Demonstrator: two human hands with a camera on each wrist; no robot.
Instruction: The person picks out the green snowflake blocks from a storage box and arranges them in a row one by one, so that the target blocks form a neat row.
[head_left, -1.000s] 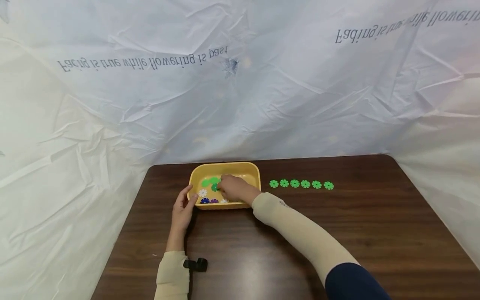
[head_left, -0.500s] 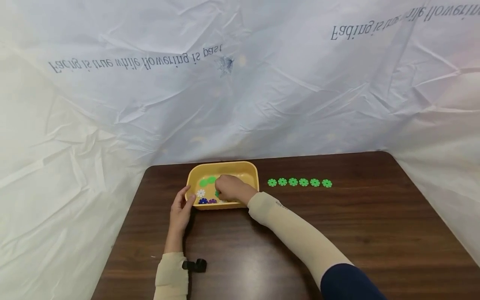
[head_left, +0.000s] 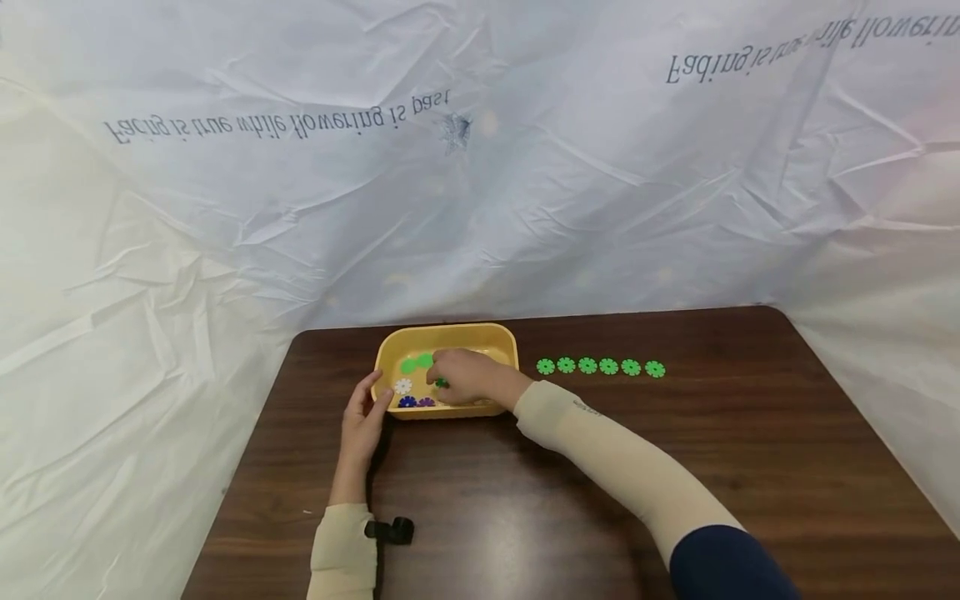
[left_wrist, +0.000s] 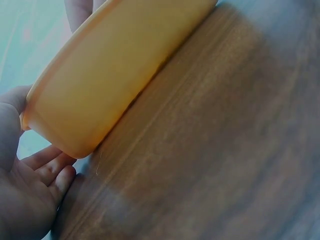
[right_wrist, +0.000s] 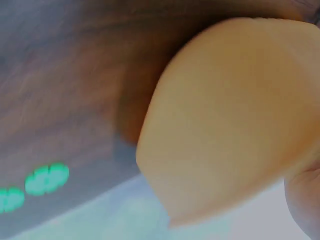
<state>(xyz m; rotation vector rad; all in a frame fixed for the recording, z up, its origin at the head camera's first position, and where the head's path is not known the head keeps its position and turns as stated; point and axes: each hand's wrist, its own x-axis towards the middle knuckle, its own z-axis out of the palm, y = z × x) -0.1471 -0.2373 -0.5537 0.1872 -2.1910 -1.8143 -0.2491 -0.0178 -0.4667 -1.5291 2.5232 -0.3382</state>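
A yellow plastic tray (head_left: pixel 446 411) stands at the back left of the table. My left hand (head_left: pixel 362 422) grips its left end, thumb at the rim and fingers around the corner; the left wrist view shows that hand (left_wrist: pixel 32 195) against the wall of the tray (left_wrist: pixel 100 80). My right hand (head_left: pixel 468 377) reaches inside and pinches a dark green flower-shaped disc (head_left: pixel 441 382) at its fingertips. Left of it lie light green discs (head_left: pixel 409 366), a white disc (head_left: pixel 403 386), a blue disc (head_left: pixel 407 402) and a purple disc (head_left: pixel 426 402). The right hand hides part of the tray floor.
To the tray's right, several light green flower discs (head_left: pixel 588 366) lie in a row on the dark wood table (head_left: pixel 600 483). A white printed sheet (head_left: pixel 480 233) hangs behind the table. The left forearm carries a black strap mount (head_left: pixel 390 531).
The dark green disc has shifted slightly right along with my right hand, inside the tray. The right forearm has swung a little rightward. My left hand keeps its hold on the tray.
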